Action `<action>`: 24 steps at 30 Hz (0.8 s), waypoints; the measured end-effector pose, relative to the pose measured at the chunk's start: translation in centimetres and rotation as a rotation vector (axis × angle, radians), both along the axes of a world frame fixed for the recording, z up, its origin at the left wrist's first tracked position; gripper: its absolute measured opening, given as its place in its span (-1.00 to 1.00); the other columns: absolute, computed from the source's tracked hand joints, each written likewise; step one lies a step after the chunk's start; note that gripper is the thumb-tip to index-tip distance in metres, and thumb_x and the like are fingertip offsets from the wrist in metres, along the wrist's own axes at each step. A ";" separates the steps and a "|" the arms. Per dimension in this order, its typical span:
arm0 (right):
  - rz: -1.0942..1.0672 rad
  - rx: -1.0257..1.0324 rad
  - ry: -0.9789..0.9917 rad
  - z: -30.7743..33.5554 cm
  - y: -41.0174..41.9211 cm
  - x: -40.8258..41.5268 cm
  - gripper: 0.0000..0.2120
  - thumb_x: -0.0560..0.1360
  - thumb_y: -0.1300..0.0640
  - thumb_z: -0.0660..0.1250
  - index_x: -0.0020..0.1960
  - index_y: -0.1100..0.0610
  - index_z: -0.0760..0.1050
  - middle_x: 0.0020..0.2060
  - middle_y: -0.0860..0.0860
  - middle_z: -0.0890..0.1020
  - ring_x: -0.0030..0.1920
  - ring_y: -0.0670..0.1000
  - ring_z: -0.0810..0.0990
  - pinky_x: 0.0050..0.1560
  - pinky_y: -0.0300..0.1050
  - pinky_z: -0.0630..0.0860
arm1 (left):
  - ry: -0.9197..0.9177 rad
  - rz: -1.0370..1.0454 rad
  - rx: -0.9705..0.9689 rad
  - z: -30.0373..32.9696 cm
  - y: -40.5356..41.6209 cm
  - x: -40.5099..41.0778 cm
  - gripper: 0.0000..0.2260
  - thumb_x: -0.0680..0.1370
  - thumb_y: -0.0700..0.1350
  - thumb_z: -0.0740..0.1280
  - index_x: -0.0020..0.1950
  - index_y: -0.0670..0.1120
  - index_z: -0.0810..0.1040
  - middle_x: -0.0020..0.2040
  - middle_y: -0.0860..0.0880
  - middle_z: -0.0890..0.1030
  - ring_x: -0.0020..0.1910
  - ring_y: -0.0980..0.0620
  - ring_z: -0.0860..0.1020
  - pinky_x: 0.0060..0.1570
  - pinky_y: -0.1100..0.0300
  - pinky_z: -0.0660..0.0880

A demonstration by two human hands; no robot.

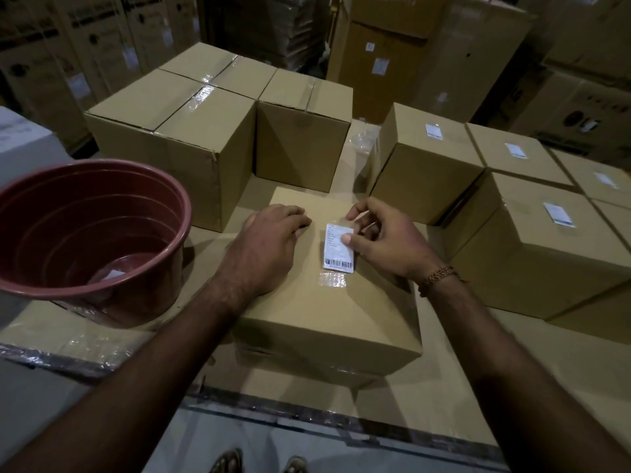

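In the head view, you are working on a closed cardboard carton (327, 319) that is sitting on the cardboard-covered bench (444, 387) directly in front of you. Your left grip (273, 240) is resting palm-down on the left part of the carton's top, fingers loosely relaxed and holding nothing. Your right grip (386, 240) is closing narrowly on a white barcode label (336, 249), the thumb lying on its right edge and the other fingers curling just behind it. The label is lying near the middle of the carton's top, its barcode end pointing toward you. A strip of clear tape (333, 278) is glinting on the carton just below the label. A beaded bracelet (438, 276) is circling your right wrist. To your left, a reddish plastic tub (102, 162) is standing upright on the bench, near the carton but apart from it, with a paper scrap (112, 274) lying in its bottom. Behind the carton, larger taped cartons (177, 138) are standing side by side. To your right, smaller labelled cartons (553, 261) are sitting packed together, each carrying a white label on top.
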State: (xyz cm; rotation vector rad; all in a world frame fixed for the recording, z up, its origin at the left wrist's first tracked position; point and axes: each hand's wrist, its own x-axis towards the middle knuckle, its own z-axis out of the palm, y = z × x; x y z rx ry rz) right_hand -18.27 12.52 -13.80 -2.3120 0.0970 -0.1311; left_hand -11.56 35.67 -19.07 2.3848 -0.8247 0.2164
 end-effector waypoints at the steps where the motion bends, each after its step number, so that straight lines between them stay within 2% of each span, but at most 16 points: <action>1: 0.010 0.021 0.007 0.2 0.1 -0.2 -0.74 0.51 0.06 0.55 0.13 -0.14 0.57 -0.12 -0.04 0.68 -0.18 0.00 0.63 -0.11 0.00 0.65 | -0.001 -0.002 0.004 0.0 0.0 0.0 -0.69 0.71 -0.10 0.21 0.42 -0.02 0.59 0.43 0.01 0.55 0.44 -0.01 0.43 0.47 -0.14 0.35; 4: 0.032 0.086 0.027 0.5 0.5 -0.6 -0.53 0.49 0.10 0.58 0.30 -0.20 0.54 -0.13 -0.01 0.69 -0.11 0.08 0.66 -0.03 -0.01 0.68 | 0.000 -0.005 0.010 0.0 0.0 0.1 -0.69 0.71 -0.10 0.20 0.42 -0.01 0.59 0.43 0.01 0.55 0.44 -0.01 0.43 0.47 -0.15 0.34; 8: 0.025 0.282 0.076 0.7 0.8 -1.4 -0.13 0.44 0.25 0.62 0.62 -0.08 0.30 -0.11 0.09 0.69 -0.15 -0.04 0.66 -0.06 -0.21 0.63 | -0.005 -0.011 0.000 -0.1 0.1 0.1 -0.69 0.71 -0.09 0.20 0.41 -0.01 0.59 0.42 0.01 0.56 0.44 -0.01 0.43 0.47 -0.15 0.34; 11: -0.045 0.246 0.108 0.8 1.1 -2.4 0.08 0.41 0.24 0.64 0.71 -0.09 0.07 -0.10 0.05 0.75 -0.04 0.02 0.75 0.02 -0.19 0.68 | -0.004 -0.008 0.001 -0.1 0.1 0.1 -0.69 0.71 -0.10 0.20 0.42 -0.01 0.59 0.43 0.02 0.55 0.45 -0.01 0.42 0.48 -0.14 0.33; 13: -0.087 0.225 0.082 0.5 1.6 -3.1 0.11 0.40 0.25 0.65 0.72 -0.07 0.04 -0.13 0.06 0.75 -0.05 0.10 0.74 0.05 -0.14 0.69 | -0.002 -0.005 0.006 -0.1 0.1 0.2 -0.69 0.71 -0.10 0.21 0.42 -0.01 0.59 0.43 0.02 0.55 0.45 -0.01 0.42 0.48 -0.13 0.33; 15: -0.139 0.237 0.041 -0.1 2.1 -3.5 0.08 0.39 0.26 0.66 0.71 -0.03 0.10 -0.16 0.08 0.74 -0.06 0.15 0.73 0.07 -0.07 0.70 | -0.002 -0.004 0.005 -0.1 0.1 0.2 -0.69 0.71 -0.11 0.21 0.42 -0.01 0.59 0.43 0.02 0.55 0.44 -0.01 0.42 0.47 -0.13 0.33; 17: -0.200 0.238 0.013 -0.6 2.5 -3.7 -0.04 0.38 0.23 0.67 0.65 0.04 0.26 -0.19 0.08 0.74 -0.07 0.11 0.74 0.07 -0.15 0.68 | 0.001 0.000 0.002 0.0 0.0 0.1 -0.69 0.71 -0.11 0.21 0.42 -0.01 0.59 0.44 0.03 0.54 0.45 0.00 0.41 0.48 -0.12 0.32; 19: -0.263 0.250 0.014 -0.9 2.8 -3.7 -0.27 0.38 0.20 0.68 0.48 0.10 0.48 -0.20 0.05 0.75 -0.07 0.08 0.75 0.05 -0.17 0.68 | 0.006 0.007 0.001 0.1 0.0 0.0 -0.69 0.72 -0.10 0.21 0.43 0.00 0.58 0.44 0.04 0.53 0.45 0.01 0.40 0.49 -0.09 0.30; 21: -0.316 0.246 0.016 -1.3 3.1 -3.8 -0.54 0.38 0.17 0.68 0.24 0.09 0.65 -0.19 0.00 0.76 -0.10 0.05 0.76 0.03 -0.05 0.71 | 0.001 0.005 0.003 0.1 0.0 0.0 -0.69 0.72 -0.09 0.20 0.42 0.00 0.58 0.44 0.04 0.54 0.45 0.01 0.40 0.49 -0.07 0.30; 24: -0.326 0.142 -0.006 -1.9 3.5 -4.0 -0.79 0.42 0.06 0.65 0.02 0.00 0.71 -0.17 -0.07 0.75 -0.15 -0.04 0.69 -0.07 -0.08 0.70 | -0.008 -0.003 0.009 0.0 0.1 0.1 -0.70 0.71 -0.09 0.21 0.40 -0.01 0.60 0.42 0.03 0.55 0.43 0.00 0.42 0.46 -0.12 0.34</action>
